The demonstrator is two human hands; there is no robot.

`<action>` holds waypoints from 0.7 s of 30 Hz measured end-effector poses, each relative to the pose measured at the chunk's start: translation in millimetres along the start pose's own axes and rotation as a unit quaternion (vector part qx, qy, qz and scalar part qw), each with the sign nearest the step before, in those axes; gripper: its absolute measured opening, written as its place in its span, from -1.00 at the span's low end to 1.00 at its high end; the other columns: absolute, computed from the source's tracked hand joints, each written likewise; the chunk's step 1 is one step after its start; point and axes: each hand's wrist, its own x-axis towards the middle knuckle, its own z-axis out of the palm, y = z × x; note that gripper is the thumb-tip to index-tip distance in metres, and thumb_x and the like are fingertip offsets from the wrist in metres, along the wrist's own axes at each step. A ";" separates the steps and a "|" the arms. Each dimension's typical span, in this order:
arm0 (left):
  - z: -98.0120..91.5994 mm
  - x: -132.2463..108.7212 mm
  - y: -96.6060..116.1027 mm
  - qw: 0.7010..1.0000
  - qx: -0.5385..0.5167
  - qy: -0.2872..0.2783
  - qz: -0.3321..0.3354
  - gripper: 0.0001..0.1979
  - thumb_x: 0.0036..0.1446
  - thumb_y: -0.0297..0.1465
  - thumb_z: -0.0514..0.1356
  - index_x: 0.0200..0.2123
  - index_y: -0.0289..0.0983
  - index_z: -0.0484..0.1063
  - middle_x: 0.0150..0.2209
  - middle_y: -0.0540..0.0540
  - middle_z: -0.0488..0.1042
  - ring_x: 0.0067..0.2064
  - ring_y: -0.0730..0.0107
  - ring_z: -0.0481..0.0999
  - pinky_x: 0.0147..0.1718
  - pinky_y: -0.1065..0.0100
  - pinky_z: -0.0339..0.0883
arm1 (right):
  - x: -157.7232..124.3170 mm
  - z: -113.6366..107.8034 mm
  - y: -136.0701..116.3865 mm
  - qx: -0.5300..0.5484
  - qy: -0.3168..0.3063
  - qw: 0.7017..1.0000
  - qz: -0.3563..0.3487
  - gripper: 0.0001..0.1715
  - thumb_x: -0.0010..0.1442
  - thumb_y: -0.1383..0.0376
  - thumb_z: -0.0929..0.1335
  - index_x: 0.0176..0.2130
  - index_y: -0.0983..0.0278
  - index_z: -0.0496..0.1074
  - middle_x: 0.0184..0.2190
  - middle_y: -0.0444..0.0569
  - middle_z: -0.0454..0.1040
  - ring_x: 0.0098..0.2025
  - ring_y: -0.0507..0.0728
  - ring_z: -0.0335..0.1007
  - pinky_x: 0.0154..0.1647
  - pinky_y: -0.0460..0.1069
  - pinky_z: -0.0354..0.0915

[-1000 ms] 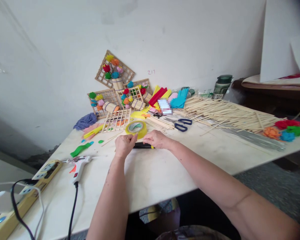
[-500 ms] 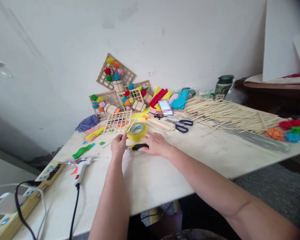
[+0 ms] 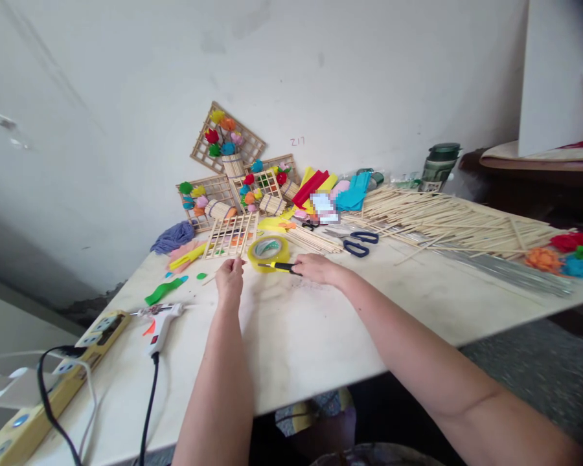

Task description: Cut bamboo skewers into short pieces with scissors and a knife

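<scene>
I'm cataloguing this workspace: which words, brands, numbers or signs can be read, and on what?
"Z17" (possibly "217"): written on the wall.
Too small to read: any print on the bottle and the roll of tape.
Blurred out: the pale rectangle beside the red paper.

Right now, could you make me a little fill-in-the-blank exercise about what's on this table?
The right hand holds a yellow-and-____ utility knife.
The larger scissors have dark ____ handles.
The white glue gun lies to the person's ____.
The bottle beyond the sticks is ____.
Missing words: black; blue; left; green.
</scene>
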 end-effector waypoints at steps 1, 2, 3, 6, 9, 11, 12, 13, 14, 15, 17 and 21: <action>-0.2 0.8 -1.1 1.000 0.008 0.001 -0.002 -0.62 -0.04 -0.12 0.00 -0.44 -0.32 0.40 -0.67 0.06 0.20 -0.65 0.55 0.15 -0.68 0.50 -0.01 | -0.4 -5.5 4.2 0.054 -0.019 0.998 0.009 -0.72 0.11 0.21 0.15 -0.30 0.29 0.33 -0.46 -0.05 0.39 -0.51 0.05 0.32 -0.53 -0.09 0.19; -0.3 1.6 -2.2 1.000 0.016 0.002 -0.002 -0.62 -0.04 -0.12 0.00 -0.44 -0.32 0.40 -0.67 0.06 0.21 -0.64 0.54 0.16 -0.67 0.49 0.00 | -0.9 -10.0 8.5 0.101 -0.031 0.994 0.011 -0.74 0.11 0.21 0.15 -0.31 0.29 0.31 -0.51 -0.09 0.36 -0.58 0.01 0.27 -0.58 -0.11 0.17; -0.2 2.4 -3.2 1.000 0.025 0.002 -0.001 -0.62 -0.04 -0.12 0.00 -0.44 -0.31 0.40 -0.68 0.05 0.22 -0.64 0.53 0.18 -0.66 0.49 0.01 | -1.3 -13.6 12.8 0.145 -0.038 0.989 0.009 -0.76 0.10 0.21 0.16 -0.34 0.29 0.29 -0.56 -0.13 0.32 -0.63 -0.01 0.23 -0.63 -0.12 0.15; 1.6 4.0 -5.8 0.998 0.057 -0.001 0.011 -0.63 -0.03 -0.13 0.00 -0.46 -0.30 0.40 -0.66 0.02 0.28 -0.59 0.49 0.24 -0.59 0.47 0.08 | -2.4 -19.8 23.6 0.264 -0.024 0.964 -0.006 -0.80 0.09 0.20 0.18 -0.42 0.29 0.24 -0.63 -0.19 0.23 -0.67 -0.04 0.16 -0.69 -0.14 0.12; 5.2 3.4 -6.1 0.994 0.102 -0.012 0.037 -0.63 -0.02 -0.13 -0.01 -0.46 -0.29 0.41 -0.62 -0.01 0.33 -0.54 0.46 0.28 -0.55 0.45 0.10 | -2.9 -20.1 27.4 0.344 -0.016 0.938 -0.048 -0.75 0.09 0.15 0.20 -0.43 0.29 0.23 -0.62 -0.19 0.22 -0.65 -0.05 0.14 -0.69 -0.15 0.12; 7.9 1.6 -4.5 0.989 0.132 -0.017 0.058 -0.64 -0.02 -0.13 -0.01 -0.46 -0.28 0.41 -0.62 -0.01 0.35 -0.54 0.45 0.27 -0.54 0.45 0.09 | -2.9 -17.2 24.9 0.351 -0.007 0.933 -0.081 -0.72 0.10 0.12 0.20 -0.37 0.29 0.27 -0.62 -0.20 0.22 -0.65 -0.06 0.14 -0.68 -0.15 0.12; 9.1 0.3 -3.2 0.987 0.147 -0.019 0.067 -0.65 -0.02 -0.13 -0.01 -0.47 -0.27 0.41 -0.62 -0.01 0.35 -0.54 0.45 0.27 -0.54 0.45 0.08 | -2.6 -14.8 22.5 0.338 0.003 0.937 -0.092 -0.71 0.10 0.12 0.21 -0.32 0.28 0.29 -0.61 -0.20 0.22 -0.64 -0.06 0.14 -0.66 -0.15 0.13; 10.2 -1.0 -1.8 0.984 0.160 -0.019 0.076 -0.65 -0.01 -0.13 -0.01 -0.47 -0.27 0.41 -0.62 0.00 0.35 -0.55 0.45 0.27 -0.54 0.45 0.07 | -2.2 -12.1 19.7 0.315 0.018 0.944 -0.098 -0.71 0.09 0.13 0.21 -0.28 0.28 0.30 -0.60 -0.21 0.23 -0.63 -0.06 0.15 -0.64 -0.15 0.13; 11.0 -2.4 -0.2 0.982 0.172 -0.019 0.082 -0.66 -0.01 -0.14 -0.01 -0.47 -0.26 0.40 -0.63 0.00 0.35 -0.55 0.45 0.27 -0.54 0.45 0.07 | -1.5 -9.2 16.8 0.283 0.037 0.953 -0.100 -0.71 0.09 0.15 0.21 -0.25 0.27 0.31 -0.58 -0.20 0.25 -0.62 -0.06 0.17 -0.62 -0.15 0.14; 11.6 -3.6 1.2 0.979 0.182 -0.019 0.087 -0.66 -0.01 -0.14 -0.01 -0.47 -0.26 0.40 -0.63 0.00 0.34 -0.54 0.45 0.27 -0.54 0.45 0.06 | -0.6 -6.3 13.9 0.243 0.055 0.963 -0.100 -0.72 0.09 0.17 0.22 -0.23 0.27 0.31 -0.55 -0.19 0.29 -0.59 -0.05 0.20 -0.58 -0.14 0.16; 12.5 -5.4 3.4 0.976 0.197 -0.022 0.093 -0.68 -0.01 -0.15 0.00 -0.48 -0.25 0.40 -0.63 0.01 0.35 -0.54 0.45 0.27 -0.53 0.45 0.06 | 1.3 -1.1 9.0 0.150 0.095 0.980 -0.094 -0.71 0.09 0.19 0.21 -0.22 0.28 0.33 -0.49 -0.13 0.36 -0.51 -0.01 0.26 -0.49 -0.11 0.18; 13.7 -6.3 3.9 0.975 0.199 -0.027 0.096 -0.67 -0.01 -0.13 0.01 -0.49 -0.25 0.39 -0.62 0.00 0.35 -0.53 0.45 0.28 -0.52 0.45 0.06 | 3.7 5.5 4.0 0.001 0.157 0.986 -0.064 -0.64 0.12 0.17 0.18 -0.15 0.29 0.34 -0.34 0.00 0.43 -0.32 0.11 0.34 -0.36 -0.06 0.17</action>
